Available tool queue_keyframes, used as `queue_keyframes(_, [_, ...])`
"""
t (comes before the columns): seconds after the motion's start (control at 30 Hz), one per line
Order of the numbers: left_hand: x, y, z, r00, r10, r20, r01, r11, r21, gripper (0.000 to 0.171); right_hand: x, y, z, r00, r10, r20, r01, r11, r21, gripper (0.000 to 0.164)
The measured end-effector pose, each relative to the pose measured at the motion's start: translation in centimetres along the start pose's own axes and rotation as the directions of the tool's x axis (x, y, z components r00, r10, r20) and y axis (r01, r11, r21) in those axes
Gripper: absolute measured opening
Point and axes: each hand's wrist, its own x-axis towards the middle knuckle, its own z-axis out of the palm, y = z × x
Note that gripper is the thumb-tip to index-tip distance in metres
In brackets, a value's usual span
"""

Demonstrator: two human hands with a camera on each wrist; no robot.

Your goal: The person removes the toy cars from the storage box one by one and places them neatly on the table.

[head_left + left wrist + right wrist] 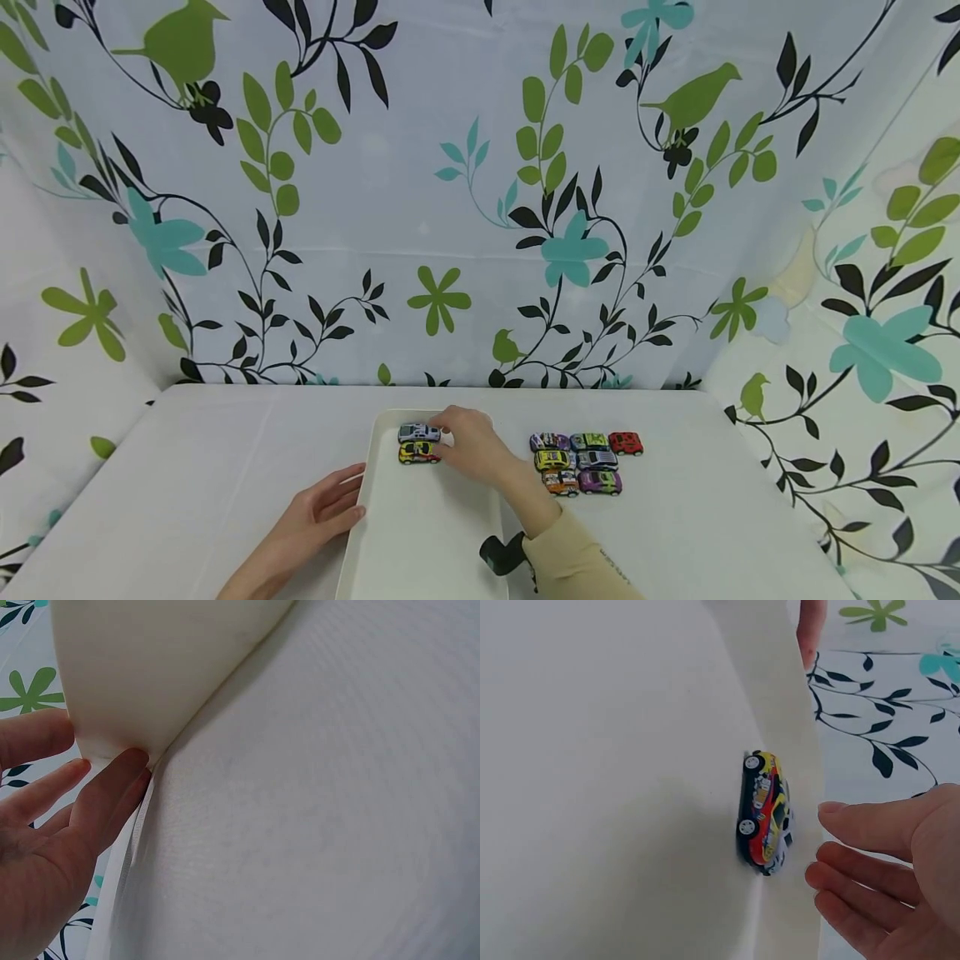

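Note:
A white tray (427, 542) lies on the table, with two toy cars side by side near its far left corner. One is a silver-grey car (418, 432); the nearer one is a yellow and red car (418, 452). My right hand (474, 446) is over the tray, just right of this pair. Its fingers (832, 877) are spread loosely beside the cars in the right wrist view, with nothing between them. At the tray's left edge, my left hand (318, 512) touches the rim with fairly straight fingers (112, 787).
Right of the tray, several toy cars (596, 460) stand in close rows on the white table (720, 517). A black wrist camera (501, 554) sits at my right sleeve, over the tray's right edge. Patterned cloth (420, 200) hangs behind and along both sides.

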Motion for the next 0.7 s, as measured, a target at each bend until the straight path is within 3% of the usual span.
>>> queue_keyframes(0.53, [0.2,0.0,0.1,1.000,-0.012,0.003,0.012,1.000,-0.005,0.069,0.8,0.0,2.7,0.999,-0.021,0.043,0.026,0.990,-0.138,0.030])
queue_keyframes(0.7, [0.2,0.1,0.1,1.000,-0.012,-0.004,0.012,1.000,-0.001,0.069,0.7,0.3,2.9,0.999,-0.006,0.047,0.012,0.992,-0.128,0.033])
